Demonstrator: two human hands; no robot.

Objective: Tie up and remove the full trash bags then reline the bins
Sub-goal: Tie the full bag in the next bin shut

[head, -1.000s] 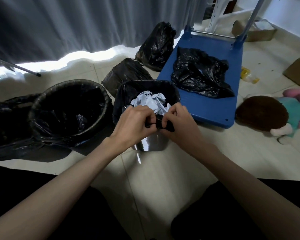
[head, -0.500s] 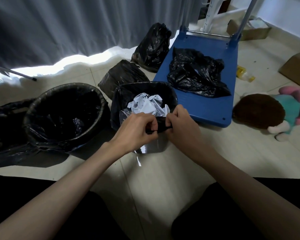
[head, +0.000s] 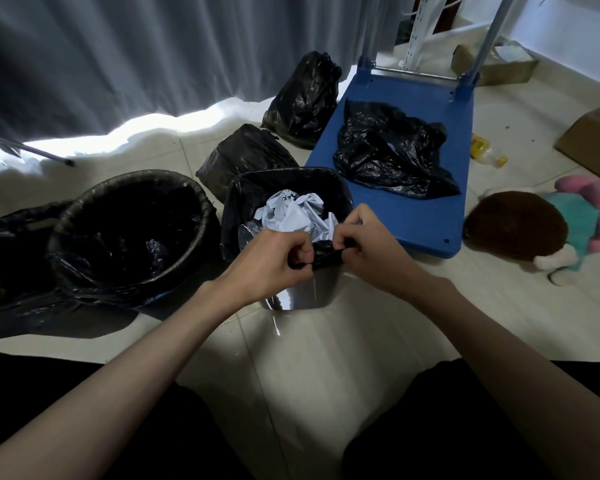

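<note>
Both hands are at the near rim of the small square bin (head: 300, 296), the left hand (head: 269, 263) and the right hand (head: 369, 249) each pinching a bunched fold of its black liner (head: 326, 252) between curled fingers and thumb, the fold stretched short between them over crumpled white paper (head: 291, 213). Just left of it stands a round bin (head: 132, 230) lined in black, and behind sit two filled black bags (head: 246, 157) on the tiled floor. Right of the bin a blue platform cart (head: 426, 216) carries a loose black bag (head: 392, 150), with a plush toy (head: 534, 230) lying beyond it.
</note>
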